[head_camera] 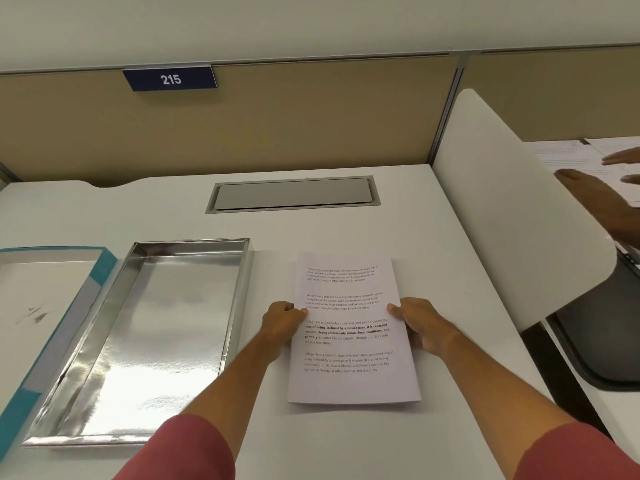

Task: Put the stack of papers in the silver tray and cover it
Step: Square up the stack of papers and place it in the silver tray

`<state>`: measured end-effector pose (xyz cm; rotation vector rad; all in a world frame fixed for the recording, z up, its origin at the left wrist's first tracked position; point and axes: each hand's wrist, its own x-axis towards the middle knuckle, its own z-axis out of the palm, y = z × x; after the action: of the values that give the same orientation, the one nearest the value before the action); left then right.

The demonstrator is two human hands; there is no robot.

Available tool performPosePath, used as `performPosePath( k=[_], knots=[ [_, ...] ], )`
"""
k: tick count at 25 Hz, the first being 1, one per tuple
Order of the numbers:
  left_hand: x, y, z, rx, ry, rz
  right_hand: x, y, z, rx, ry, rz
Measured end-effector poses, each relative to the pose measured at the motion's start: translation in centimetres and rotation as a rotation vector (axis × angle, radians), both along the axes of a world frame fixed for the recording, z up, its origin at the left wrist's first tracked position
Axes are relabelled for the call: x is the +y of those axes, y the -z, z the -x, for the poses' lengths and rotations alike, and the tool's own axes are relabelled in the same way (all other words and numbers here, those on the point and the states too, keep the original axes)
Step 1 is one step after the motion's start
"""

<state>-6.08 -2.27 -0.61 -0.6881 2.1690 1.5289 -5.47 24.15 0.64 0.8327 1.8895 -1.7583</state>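
A stack of white printed papers (pixel 349 341) lies flat on the white desk, right of centre. My left hand (pixel 282 322) grips its left edge and my right hand (pixel 420 322) grips its right edge, thumbs on top of the top sheet. The silver tray (pixel 239 296) sits open and empty to the left of the papers, its shiny floor bare. Further left lies the lid (pixel 100 271), upside down, with a teal rim and a pale inner face, partly cut off by the frame's left edge.
A grey cable hatch (pixel 292 195) is set into the desk behind the papers. A white curved divider (pixel 512 216) bounds the desk on the right. Beyond it, another person's hands (pixel 609 199) move over sheets on the neighbouring desk. A beige partition with sign 215 (pixel 170 79) stands behind.
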Motion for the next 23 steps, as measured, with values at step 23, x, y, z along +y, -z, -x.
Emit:
performPosePath(
  k=[23],
  knots=[
    [-0.7,-10.6,-0.7,0.631,0.127,0.023,0.3,-8.8,-0.1,0.716,-0.069,-0.037]
  ],
)
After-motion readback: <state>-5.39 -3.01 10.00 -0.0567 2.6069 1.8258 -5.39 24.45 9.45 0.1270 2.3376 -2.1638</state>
